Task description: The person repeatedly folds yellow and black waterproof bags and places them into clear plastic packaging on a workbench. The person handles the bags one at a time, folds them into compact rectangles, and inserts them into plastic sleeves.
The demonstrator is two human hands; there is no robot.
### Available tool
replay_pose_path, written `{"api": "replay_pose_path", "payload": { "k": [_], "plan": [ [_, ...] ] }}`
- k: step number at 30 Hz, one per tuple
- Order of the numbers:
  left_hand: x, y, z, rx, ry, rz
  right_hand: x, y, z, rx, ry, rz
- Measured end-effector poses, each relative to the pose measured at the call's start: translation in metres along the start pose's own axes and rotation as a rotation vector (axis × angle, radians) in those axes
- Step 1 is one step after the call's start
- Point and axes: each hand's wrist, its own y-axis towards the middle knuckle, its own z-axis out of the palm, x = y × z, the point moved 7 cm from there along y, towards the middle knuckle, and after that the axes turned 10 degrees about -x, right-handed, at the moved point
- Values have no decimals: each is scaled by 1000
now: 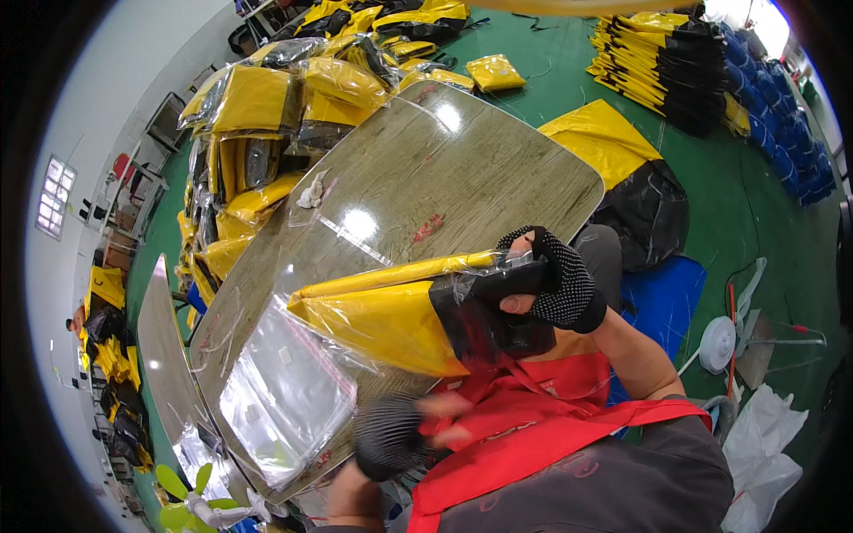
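Note:
A folded yellow and black package (pixel 382 315) in a clear plastic sleeve lies slantwise over the near edge of the table. My right hand (pixel 562 282), in a black fingerless glove with white dots, is closed on its black end, the thumb on the near side. Below the package, my left hand (pixel 404 435) in a similar dark glove is apart from it, close to the red apron. Motion smears its bare fingertips, so I cannot make out their grip. Flat clear plastic bags (pixel 289 391) lie stacked on the table beside my left hand.
The wood-patterned table (pixel 480 169) has a crumpled white scrap (pixel 312 191) on it. Beyond its left side rises a heap of wrapped yellow packages (pixel 253 98). A yellow and black folded piece (pixel 613 147) sits at its right. A green fan (pixel 200 497) stands at the lower left.

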Motion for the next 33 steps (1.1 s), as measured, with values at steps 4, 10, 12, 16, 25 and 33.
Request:
{"api": "replay_pose_path", "payload": {
  "k": [4,10,12,16,25,33],
  "plan": [
    [-56,77,-72,-513,802,426,1,0,13,242,111,-212],
    [-32,117,-48,-169,666,490,-71,-24,6,259,210,179],
    [-37,134,-22,-75,565,428,-81,-29,15,360,-90,35],
    [-68,152,18,-22,384,678,-113,-30,24,193,279,362],
    [108,53,-18,-1424,-365,-176,-109,-17,-2,-209,1054,416],
    [10,41,133,464,-61,51,-10,59,5,-167,-90,-261]
  ]
}}
